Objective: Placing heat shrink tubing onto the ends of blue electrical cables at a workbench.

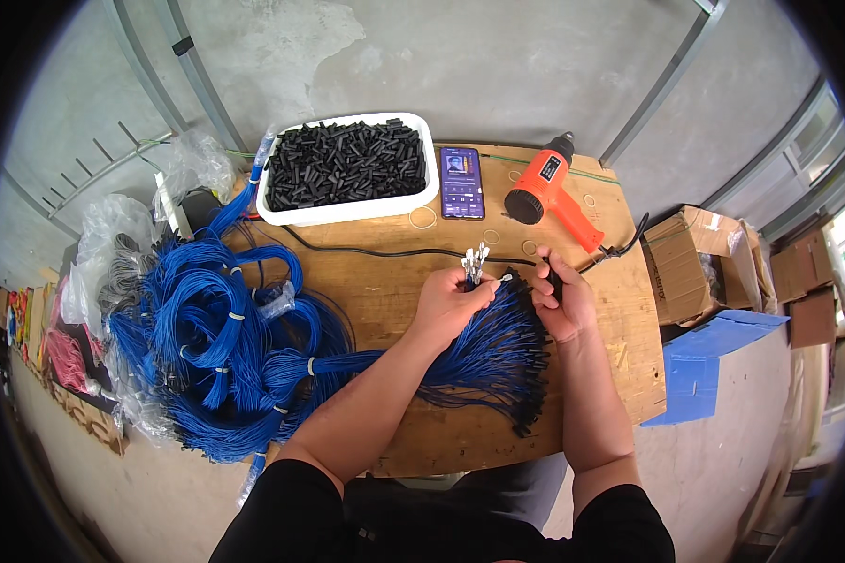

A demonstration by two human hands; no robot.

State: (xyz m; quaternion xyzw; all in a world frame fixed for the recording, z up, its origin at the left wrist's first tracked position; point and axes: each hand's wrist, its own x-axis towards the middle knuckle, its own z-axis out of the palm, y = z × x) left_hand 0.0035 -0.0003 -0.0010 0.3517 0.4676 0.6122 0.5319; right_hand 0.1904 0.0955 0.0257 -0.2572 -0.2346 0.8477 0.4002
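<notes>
My left hand is closed around a small bunch of blue wires, and their bare metal terminals stick up above the fingers. One terminal points right, toward my other hand. Short black tubing lies in the curled fingers of my right hand, just right of the bunch; how many pieces is hidden. Below and between the hands, blue wires fan out across the wooden table, with black sleeved ends along their right edge.
Coiled blue wire bundles heap up at the left. A white tub of black tube pieces stands at the back, beside a phone and an orange heat gun. The gun's black cord crosses behind my hands. Cardboard boxes sit right.
</notes>
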